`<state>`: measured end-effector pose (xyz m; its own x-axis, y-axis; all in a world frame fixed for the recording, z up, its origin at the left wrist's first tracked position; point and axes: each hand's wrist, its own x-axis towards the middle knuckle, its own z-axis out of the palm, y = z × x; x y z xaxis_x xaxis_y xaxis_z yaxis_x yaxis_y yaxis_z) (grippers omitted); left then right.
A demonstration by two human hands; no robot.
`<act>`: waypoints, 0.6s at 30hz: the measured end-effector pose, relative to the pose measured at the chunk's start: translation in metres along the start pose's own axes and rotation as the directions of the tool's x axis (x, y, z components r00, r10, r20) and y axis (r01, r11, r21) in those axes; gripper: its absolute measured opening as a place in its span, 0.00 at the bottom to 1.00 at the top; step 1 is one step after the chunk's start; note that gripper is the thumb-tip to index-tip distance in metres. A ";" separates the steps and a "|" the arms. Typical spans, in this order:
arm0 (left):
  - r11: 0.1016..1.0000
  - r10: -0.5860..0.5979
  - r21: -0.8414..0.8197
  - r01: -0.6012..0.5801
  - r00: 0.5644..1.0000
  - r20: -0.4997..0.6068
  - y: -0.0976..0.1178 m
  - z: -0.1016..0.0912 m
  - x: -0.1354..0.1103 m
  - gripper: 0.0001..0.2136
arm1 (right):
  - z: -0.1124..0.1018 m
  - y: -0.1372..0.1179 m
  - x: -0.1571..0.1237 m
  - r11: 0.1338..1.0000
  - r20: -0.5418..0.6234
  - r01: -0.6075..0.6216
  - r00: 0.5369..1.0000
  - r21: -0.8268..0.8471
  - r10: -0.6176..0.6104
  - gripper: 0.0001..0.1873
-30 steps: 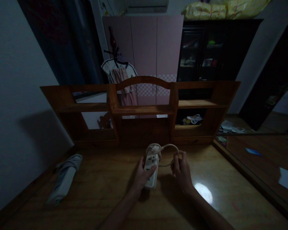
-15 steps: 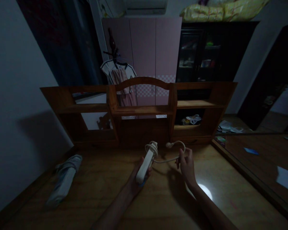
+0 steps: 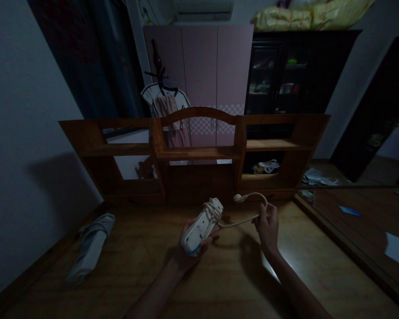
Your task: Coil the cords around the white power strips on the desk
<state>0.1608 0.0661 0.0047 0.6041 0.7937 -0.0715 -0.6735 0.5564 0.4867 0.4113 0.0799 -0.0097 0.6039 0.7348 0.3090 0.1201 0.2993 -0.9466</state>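
Note:
My left hand [image 3: 188,254] is wrapped round the near end of a white power strip [image 3: 201,225], held above the wooden desk [image 3: 146,266] and tilted up to the right. Several turns of its white cord are wound round the strip's far end. My right hand [image 3: 267,226] pinches the loose cord [image 3: 242,220] a short way to the right. The cord arcs up from those fingers and ends in the plug [image 3: 238,198], which hangs free in the air.
A wooden shelf unit [image 3: 199,153] stands along the desk's back edge, with small items in its lower right compartment [image 3: 265,166]. A folded pale cloth [image 3: 89,246] lies at the desk's left. Another wooden surface with papers [image 3: 397,248] adjoins on the right.
The strip has been turned in my left hand and tilted over. My right hand has moved right, drawing the cord off the strip, so the plug now hangs free farther right.

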 end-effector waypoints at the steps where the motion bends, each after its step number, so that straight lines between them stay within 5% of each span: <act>1: 1.000 -0.008 -0.017 0.008 1.000 0.000 0.000 -0.001 0.000 0.22 | 0.000 0.002 0.001 1.000 -0.006 -0.017 1.000 0.018 0.017 0.21; 11: 0.998 -0.062 -0.018 0.064 0.994 0.093 -0.005 -0.015 0.003 0.27 | -0.004 0.019 0.011 0.987 -0.053 -0.127 0.990 0.095 0.132 0.23; 16: 0.999 -0.046 0.034 0.042 0.992 0.116 -0.008 -0.023 0.005 0.26 | -0.002 0.033 0.015 0.976 0.056 -0.201 0.979 0.080 0.197 0.23; 18: 0.998 -0.053 0.052 0.047 0.989 0.137 -0.010 -0.027 0.006 0.26 | -0.001 0.037 0.013 0.990 0.106 -0.138 0.985 0.002 0.137 0.25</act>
<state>0.1598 0.0724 -0.0234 0.6916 0.7219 0.0223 -0.6217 0.5793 0.5271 0.4244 0.0997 -0.0413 0.5275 0.8292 0.1846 0.0344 0.1963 -0.9799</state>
